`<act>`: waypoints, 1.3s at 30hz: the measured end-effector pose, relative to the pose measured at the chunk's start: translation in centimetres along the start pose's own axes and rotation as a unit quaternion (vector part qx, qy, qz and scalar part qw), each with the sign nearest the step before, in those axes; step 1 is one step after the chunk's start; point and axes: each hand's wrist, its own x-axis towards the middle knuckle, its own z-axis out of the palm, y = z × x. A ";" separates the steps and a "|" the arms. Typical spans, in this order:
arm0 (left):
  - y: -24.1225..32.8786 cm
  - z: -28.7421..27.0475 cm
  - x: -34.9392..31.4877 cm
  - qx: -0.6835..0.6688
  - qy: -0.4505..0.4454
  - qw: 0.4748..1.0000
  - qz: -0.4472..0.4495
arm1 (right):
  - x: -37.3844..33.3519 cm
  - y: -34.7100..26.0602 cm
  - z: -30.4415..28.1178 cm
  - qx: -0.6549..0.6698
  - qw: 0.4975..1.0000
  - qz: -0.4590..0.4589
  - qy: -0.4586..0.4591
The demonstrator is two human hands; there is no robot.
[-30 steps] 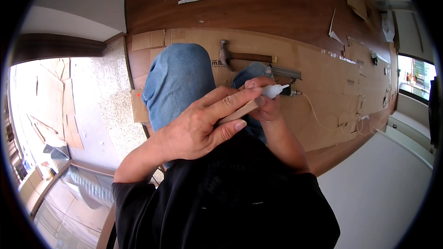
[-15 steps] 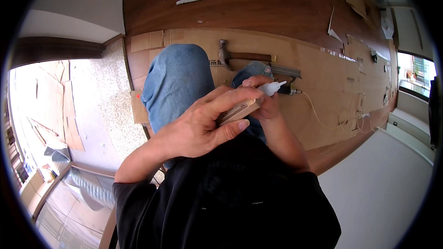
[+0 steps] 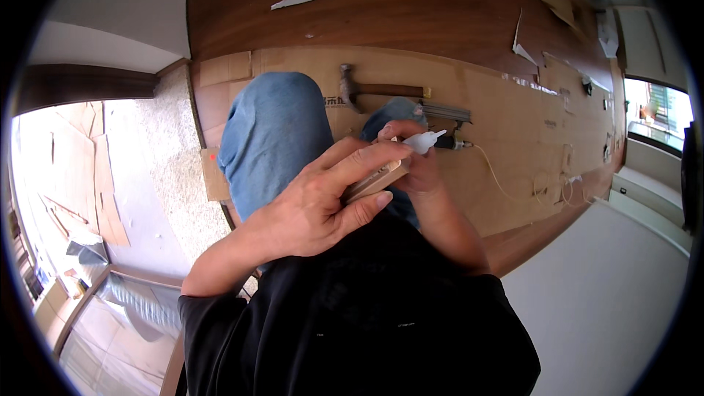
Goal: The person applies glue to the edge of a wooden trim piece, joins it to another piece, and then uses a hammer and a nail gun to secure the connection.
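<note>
In the head view, the left hand (image 3: 312, 202) grips a wood block (image 3: 368, 185) between thumb and fingers, its end edge beside the right hand (image 3: 420, 174), whose fingers clasp a white bottle (image 3: 422, 143), nozzle pointing rightward. Beyond the knees (image 3: 282, 128), a hammer (image 3: 389, 90) lies on cardboard (image 3: 506, 121) that spreads far right.

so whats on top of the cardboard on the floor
On the cardboard lie a hammer, a grey-and-black tool and a thin pale hose. The right hand and white bottle hide part of the tool; whatever lies under the legs cannot be seen.
</note>
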 end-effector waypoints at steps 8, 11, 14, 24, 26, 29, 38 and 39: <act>0.6 0.4 0.2 0.002 0.018 1.000 -0.005 | 0.6 -0.8 0.1 0.039 0.998 -0.001 -0.055; 0.8 0.1 0.1 0.008 0.021 1.000 -0.021 | 0.8 -2.0 0.9 0.020 0.999 -0.005 -0.034; 0.8 0.1 0.4 0.019 0.045 0.998 -0.037 | 0.8 -3.1 1.2 -0.002 1.000 -0.012 -0.001; -0.5 1.1 0.5 0.083 0.096 0.989 -0.070 | -1.5 -9.4 3.7 -0.216 0.975 -0.012 -0.046; -0.7 1.4 0.6 0.079 0.102 0.989 -0.072 | -1.8 -9.9 4.0 -0.247 0.968 -0.003 -0.040; -1.2 1.9 0.7 0.102 0.103 0.987 -0.066 | -2.0 -10.7 4.3 -0.314 0.949 0.013 -0.028; -2.1 2.8 1.1 0.122 0.117 0.984 -0.049 | -1.3 -11.6 3.4 -0.312 0.949 0.036 0.017; -2.0 2.7 1.1 0.131 0.109 0.984 -0.058 | -1.1 -11.8 3.3 -0.305 0.951 0.054 0.023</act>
